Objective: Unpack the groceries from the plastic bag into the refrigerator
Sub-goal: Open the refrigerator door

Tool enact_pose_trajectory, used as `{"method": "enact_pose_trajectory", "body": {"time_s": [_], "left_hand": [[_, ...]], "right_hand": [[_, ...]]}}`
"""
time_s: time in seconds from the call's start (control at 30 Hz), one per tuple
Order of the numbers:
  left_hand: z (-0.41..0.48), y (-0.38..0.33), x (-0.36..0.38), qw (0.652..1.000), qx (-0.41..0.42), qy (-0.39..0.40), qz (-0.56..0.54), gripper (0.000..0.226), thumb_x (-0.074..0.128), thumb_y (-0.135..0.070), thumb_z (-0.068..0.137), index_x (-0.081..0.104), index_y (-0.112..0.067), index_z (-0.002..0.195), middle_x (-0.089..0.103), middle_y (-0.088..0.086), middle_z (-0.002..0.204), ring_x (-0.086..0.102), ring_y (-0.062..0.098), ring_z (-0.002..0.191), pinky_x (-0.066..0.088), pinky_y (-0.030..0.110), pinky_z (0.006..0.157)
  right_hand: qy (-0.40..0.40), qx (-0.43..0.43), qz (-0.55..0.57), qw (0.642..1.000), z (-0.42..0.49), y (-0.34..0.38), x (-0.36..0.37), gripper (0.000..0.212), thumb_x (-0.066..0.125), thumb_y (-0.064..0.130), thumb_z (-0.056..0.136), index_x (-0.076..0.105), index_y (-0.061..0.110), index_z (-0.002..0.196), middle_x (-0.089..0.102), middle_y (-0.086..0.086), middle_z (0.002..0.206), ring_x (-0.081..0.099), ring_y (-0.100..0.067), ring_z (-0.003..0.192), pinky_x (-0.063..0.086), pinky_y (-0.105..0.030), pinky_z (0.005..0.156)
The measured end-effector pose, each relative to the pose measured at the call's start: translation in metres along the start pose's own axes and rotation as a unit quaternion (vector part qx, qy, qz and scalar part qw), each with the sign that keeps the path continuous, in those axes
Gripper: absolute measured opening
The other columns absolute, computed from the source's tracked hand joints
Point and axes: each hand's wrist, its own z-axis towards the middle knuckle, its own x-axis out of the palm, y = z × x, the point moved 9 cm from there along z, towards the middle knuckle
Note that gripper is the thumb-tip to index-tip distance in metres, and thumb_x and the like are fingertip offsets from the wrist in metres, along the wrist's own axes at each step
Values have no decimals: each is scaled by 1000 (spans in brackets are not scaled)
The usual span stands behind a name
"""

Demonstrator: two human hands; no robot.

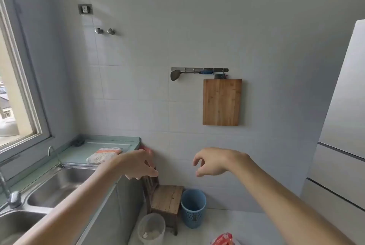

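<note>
Reaching out in front with both arms, the person stands at the end of the kitchen surface [79,151], facing the tiled wall. The left hand [138,163] hangs in the air over the surface's corner, fingers loosely curled and pointing down, and I see nothing pinched in them. The right hand [213,162] hovers beside it with a gap between them, fingers also relaxed and half curled, thumb near the fingertips, holding nothing.

Down at the bottom edge, the plastic bag [223,239] sits on the pale floor, red print showing. Only its top pokes into view, so what is inside I cannot tell. It lies below the right forearm, well apart from both hands. The refrigerator [345,106] stands along the right side, white, its doors closed, with dark seams between them.

Against the wall there's a small wooden stool [167,199], with a blue basket [193,207] just beside it and a translucent bucket [151,229] in front. On the left, the steel sink [59,185] is set into the surface, and a folded cloth [103,155] lies behind it. Up on the wall, a wooden cutting board [222,102] hangs from a hook rail [199,70], and a dark spatula [174,76] hangs at the rail's left end.
</note>
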Motion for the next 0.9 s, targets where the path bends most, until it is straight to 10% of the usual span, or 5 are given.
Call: {"method": "enact_pose_trajectory", "body": {"time_s": [0.23, 0.4, 0.9], "left_hand": [[67, -79, 6, 997, 45, 9, -58, 34, 61, -43, 88, 65, -21, 114, 62, -7, 82, 60, 9, 66, 43, 15, 49], [115, -123, 6, 995, 73, -16, -69, 33, 63, -43, 88, 63, -24, 116, 63, -4, 105, 63, 14, 86, 50, 24, 76], [313, -221, -2, 990, 110, 37, -84, 29, 65, -46, 80, 63, -32, 105, 72, 4, 87, 58, 13, 60, 48, 20, 56]], "right_hand": [[-9, 19, 29, 999, 8, -93, -34, 43, 62, 41, 89, 56, 34, 130, 62, 4, 130, 61, -17, 110, 47, -36, 99], [-20, 40, 49, 998, 17, -160, -52, 41, 62, 42, 87, 58, 34, 127, 66, 5, 120, 65, -12, 101, 49, -33, 96], [-49, 115, 75, 989, 120, -316, -102, 42, 62, 45, 85, 58, 38, 126, 60, 9, 127, 60, -15, 111, 48, -35, 98]]}}
